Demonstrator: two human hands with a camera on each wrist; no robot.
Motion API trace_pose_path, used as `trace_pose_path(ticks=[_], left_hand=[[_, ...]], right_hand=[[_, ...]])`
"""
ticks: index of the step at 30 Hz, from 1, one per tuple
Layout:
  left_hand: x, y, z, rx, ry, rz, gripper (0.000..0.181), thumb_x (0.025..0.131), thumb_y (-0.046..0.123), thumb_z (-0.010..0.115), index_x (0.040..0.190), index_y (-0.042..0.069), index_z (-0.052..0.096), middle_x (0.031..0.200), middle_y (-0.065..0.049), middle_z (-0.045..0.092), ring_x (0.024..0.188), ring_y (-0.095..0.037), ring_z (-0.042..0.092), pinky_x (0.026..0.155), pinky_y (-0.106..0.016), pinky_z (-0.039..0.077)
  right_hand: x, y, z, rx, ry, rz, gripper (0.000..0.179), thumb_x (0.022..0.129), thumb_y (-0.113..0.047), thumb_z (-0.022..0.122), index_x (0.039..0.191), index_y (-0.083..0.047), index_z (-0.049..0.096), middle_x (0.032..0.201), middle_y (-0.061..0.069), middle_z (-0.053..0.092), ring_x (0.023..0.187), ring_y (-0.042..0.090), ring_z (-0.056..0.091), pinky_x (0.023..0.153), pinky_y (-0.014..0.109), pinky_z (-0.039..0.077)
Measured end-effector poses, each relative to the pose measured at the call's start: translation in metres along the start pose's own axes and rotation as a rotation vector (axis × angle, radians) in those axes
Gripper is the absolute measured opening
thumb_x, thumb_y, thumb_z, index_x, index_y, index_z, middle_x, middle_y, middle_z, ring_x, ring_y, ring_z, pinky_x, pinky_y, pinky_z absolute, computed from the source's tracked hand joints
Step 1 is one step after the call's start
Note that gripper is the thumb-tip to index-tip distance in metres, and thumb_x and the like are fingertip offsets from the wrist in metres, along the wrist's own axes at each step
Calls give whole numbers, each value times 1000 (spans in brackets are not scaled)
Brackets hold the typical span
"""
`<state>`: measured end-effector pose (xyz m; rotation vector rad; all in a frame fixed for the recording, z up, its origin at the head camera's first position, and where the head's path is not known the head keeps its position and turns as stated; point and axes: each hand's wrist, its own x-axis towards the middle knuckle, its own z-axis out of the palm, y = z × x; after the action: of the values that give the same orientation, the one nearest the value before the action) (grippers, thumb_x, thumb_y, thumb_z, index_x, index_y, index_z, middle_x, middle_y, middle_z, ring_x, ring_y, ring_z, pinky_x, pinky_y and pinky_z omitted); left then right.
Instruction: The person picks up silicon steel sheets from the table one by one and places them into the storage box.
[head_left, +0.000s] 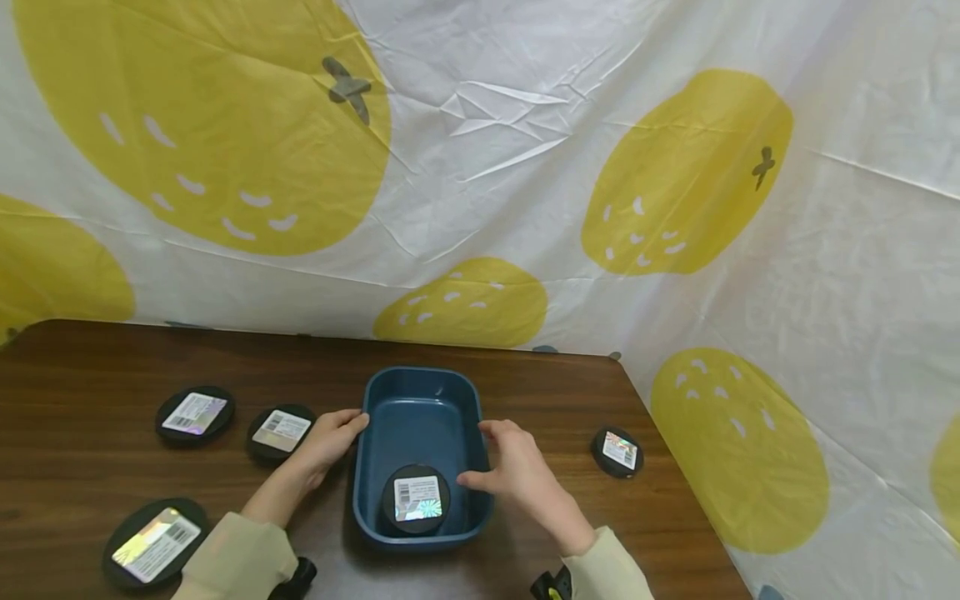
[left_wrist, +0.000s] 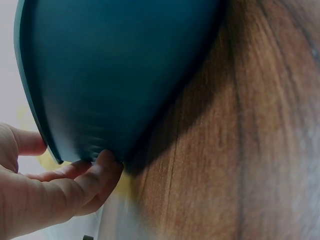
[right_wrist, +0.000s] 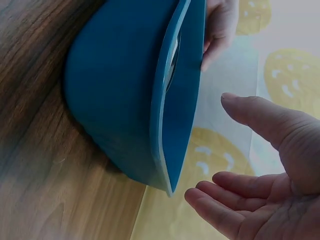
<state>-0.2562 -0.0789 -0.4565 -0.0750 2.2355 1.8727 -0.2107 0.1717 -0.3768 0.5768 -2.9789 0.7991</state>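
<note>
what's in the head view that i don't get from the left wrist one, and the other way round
Only the head view: the right hand, the inside of the blue tray with a black disc in it, three more discs left of the tray, one to its right, and the sleeves.

Only the left wrist view: the tray's outer left wall, close up, with fingertips at it.

Both: the left hand, the tray, the wooden table and the yellow-patterned cloth, blurred at the wrist.
</note>
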Motion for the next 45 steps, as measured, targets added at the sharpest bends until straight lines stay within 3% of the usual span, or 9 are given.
trace_pose_path(ticks=[16,34,45], left_hand=[[0,0,1,11,0,9,49,99,15,38,133,-20,32,136,-37,35,123,-46,39,100,-53,35],[-1,1,0,14,-1,5,49,100,16,38,133,-20,32,136,-37,35,124,-45,38,100,-53,35],[-1,1,1,14,-7,-9,50,100,17,37,134,-19,31,137,-37,34,125,-46,37,100,-53,35]], right_hand=[[-9,22,-8,-11,61,21,63,69,-18,82,118,12,55,115,23,58,107,39,55,89,47,46],[-14,40,-18,-68,130,27,61,66,-16,83,112,13,57,106,23,61,97,37,59,83,46,48],[-17,53,-20,-64,136,92,62,66,-18,84,114,12,57,106,23,60,99,38,58,84,46,48]])
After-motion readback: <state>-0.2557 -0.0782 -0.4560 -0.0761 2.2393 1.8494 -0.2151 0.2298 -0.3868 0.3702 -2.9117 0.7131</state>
